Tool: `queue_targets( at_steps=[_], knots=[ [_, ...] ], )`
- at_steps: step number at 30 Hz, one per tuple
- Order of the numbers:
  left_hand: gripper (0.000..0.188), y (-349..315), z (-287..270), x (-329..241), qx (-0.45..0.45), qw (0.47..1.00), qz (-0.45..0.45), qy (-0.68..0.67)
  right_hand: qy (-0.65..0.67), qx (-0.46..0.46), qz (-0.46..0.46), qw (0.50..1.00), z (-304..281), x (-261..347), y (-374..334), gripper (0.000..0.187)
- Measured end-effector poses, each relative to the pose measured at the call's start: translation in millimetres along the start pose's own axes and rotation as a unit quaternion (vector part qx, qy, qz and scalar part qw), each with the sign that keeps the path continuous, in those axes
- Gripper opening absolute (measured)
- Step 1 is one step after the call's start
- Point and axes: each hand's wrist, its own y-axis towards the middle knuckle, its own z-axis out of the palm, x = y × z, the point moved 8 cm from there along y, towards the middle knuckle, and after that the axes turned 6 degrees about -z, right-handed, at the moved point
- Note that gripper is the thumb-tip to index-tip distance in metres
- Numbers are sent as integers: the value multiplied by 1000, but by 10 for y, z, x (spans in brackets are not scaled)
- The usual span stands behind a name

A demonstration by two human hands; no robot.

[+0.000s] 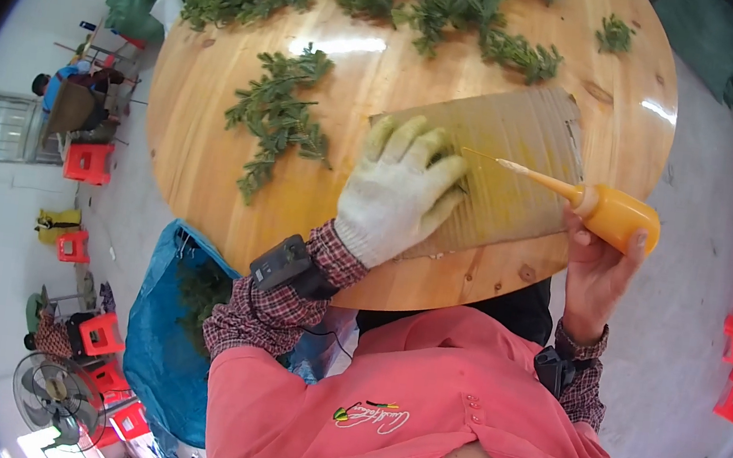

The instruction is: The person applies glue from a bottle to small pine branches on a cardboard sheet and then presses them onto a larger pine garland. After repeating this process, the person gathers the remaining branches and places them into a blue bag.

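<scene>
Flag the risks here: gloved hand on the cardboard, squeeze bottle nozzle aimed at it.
1. The orange squeeze bottle in the bare right hand points its long nozzle at the gloved left hand; a squeeze could land on the glove's fingers.
2. The cardboard sheet overhangs the round wooden table edge near the body, so it may tip or slide if the left hand lifts.
3. Green sprigs lie close by and could get smeared.

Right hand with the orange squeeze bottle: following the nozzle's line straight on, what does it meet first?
Probably the gloved left hand on the brown cardboard sheet; the orange squeeze bottle in the right hand aims at its fingers, though height is unclear.
</scene>
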Motion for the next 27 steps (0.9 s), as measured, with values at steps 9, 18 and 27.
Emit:
queue_targets(
  at_steps=[9, 18, 27],
  knots=[
    [20, -299, -260, 1081, 20, 969, -110, 219, -24, 70, 42, 996, 85, -161, -4, 43],
    [24, -2, -569, 1161, 6, 980, -150, 132, -52, 39, 61, 996, -29, -107, -82, 45],
    [43, 919, 230, 1037, 125, 962, -230, 81, -56, 47, 59, 996, -83, -106, -108, 48]
  ],
)
